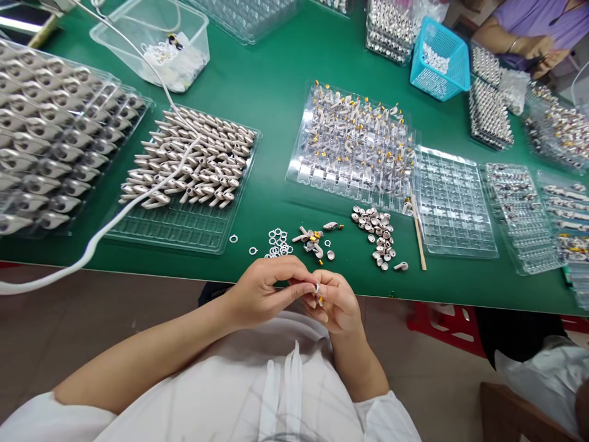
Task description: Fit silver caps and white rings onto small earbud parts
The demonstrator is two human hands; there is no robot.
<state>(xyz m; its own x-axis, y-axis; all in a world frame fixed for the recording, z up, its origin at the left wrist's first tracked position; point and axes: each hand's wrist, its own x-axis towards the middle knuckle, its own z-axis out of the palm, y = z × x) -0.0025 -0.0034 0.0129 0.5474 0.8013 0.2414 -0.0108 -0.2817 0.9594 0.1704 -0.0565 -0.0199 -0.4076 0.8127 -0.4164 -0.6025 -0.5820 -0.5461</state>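
The left hand (260,288) and right hand (335,301) meet below the tabletop (276,86) edge, fingertips of both pinched on a small beige earbud part (317,290) between them. At twelve o'clock lie loose white rings (277,242) and shell pieces (377,233).

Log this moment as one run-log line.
left hand: pinching small earbud part | right hand: holding same part | near: white rings, loose shells on green table | tray of beige housings to the left
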